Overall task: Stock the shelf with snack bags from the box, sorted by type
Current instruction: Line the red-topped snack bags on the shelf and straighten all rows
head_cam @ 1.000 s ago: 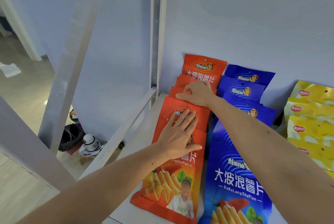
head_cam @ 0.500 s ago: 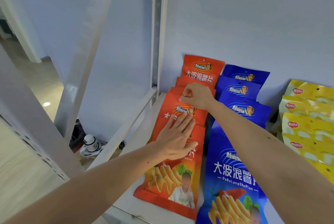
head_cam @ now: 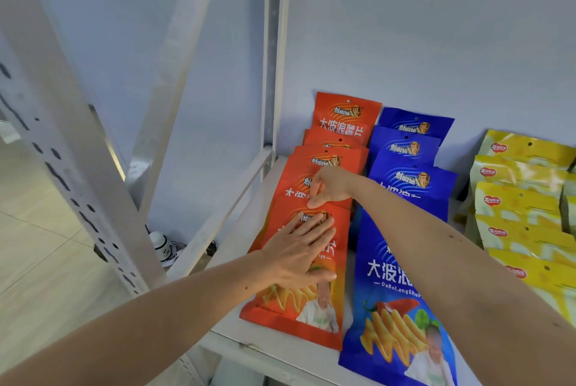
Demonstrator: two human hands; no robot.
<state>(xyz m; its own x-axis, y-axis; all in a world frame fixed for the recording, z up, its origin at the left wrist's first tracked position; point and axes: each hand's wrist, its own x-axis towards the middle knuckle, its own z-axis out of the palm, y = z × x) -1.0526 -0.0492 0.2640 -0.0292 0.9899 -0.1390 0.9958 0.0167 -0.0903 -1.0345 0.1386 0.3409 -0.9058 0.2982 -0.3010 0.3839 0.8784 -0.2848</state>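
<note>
Two hands work the orange row. My left hand (head_cam: 299, 253) lies flat, fingers (head_cam: 314, 229) straight and spread, pressing the front glossy orange foil snack bag (head_cam: 296, 317) onto the white metal shelf (head_cam: 237, 351). My right hand (head_cam: 330, 187) curls its fingers over the top edge of the next orange bag (head_cam: 296, 186) behind, apparently pinching it. These bags look light, crinkly, slippery; I'd grip the sealed top seam. Blue bags (head_cam: 402, 289) and yellow bags (head_cam: 526, 217) sit in rows alongside.

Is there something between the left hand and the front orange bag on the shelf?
No. The left hand lies flat directly on the front orange bag. The right hand is farther back, on the orange bag behind.
</note>
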